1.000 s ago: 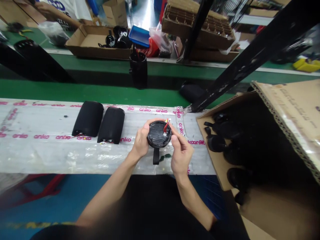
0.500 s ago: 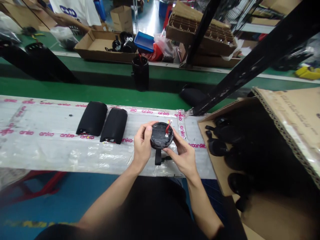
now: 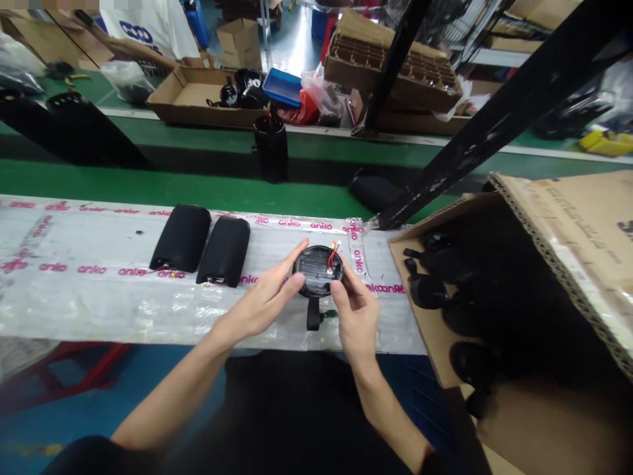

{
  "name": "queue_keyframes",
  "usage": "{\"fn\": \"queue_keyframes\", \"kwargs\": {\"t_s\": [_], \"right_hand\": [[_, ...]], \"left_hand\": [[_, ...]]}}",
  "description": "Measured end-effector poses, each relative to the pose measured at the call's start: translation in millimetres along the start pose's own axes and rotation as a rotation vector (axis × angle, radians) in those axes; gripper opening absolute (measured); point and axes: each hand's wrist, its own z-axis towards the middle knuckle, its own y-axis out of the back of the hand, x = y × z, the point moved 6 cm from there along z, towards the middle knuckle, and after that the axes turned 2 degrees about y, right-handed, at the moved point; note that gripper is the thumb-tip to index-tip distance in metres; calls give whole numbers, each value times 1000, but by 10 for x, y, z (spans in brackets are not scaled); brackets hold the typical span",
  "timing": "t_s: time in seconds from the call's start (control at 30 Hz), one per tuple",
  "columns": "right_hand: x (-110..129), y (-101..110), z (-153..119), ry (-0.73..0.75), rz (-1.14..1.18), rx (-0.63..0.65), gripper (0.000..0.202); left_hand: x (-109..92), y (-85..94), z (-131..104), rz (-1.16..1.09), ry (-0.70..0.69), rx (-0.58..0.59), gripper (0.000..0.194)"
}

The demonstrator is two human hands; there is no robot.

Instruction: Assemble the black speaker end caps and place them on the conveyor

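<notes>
A round black speaker end cap [image 3: 316, 267] with red wires on its ribbed inner face is held between my two hands above the bench. A black strap [image 3: 313, 314] hangs from its near side. My left hand [image 3: 264, 297] lies along the left rim, fingers stretched straight and thumb at the near edge. My right hand [image 3: 359, 313] grips the right side, its thumb on the near right rim and fingers behind. A small dark piece [image 3: 329, 315] beside the strap is partly hidden. Leftward lie two black speaker bodies [image 3: 182, 237] [image 3: 225, 251] with wires at their near ends.
To the right, a cardboard box [image 3: 428, 343] holds several black strapped parts. A black post [image 3: 445, 145] slants across the back right. Beyond the bench, a black cylinder [image 3: 271, 148] stands on the green surface [image 3: 208, 178]. A person's arm [image 3: 133, 56] shows at far left.
My left hand has turned flatter, its wrist moving left and its fingers straightening. My right thumb has come up onto the cap's near rim. The cap stays about where it was.
</notes>
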Motion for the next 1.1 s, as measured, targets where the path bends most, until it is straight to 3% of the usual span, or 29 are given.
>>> {"fn": "queue_keyframes", "kwargs": {"t_s": [0.13,0.27,0.47,0.87,1.03,1.1], "right_hand": [[10,-84,-43,-37,-11,-46,52],[-27,-73,-42,-37,13,-62,52],[-71,-108,-45,-33,46,-29,53],[-99,-100,-44,-24,25,-43,52],[-66,-120,-23,-13,13,-56,51],[-51,-126,-19,-18,31,-56,49]], "left_hand": [[-27,146,105,113,-141,167,91],[36,242,234,258,-251,136,87],[33,211,218,353,-425,83,91],[28,33,300,271,-258,171,91],[180,-108,226,-128,-188,271,98],[222,-187,224,-313,-130,152,76]]}}
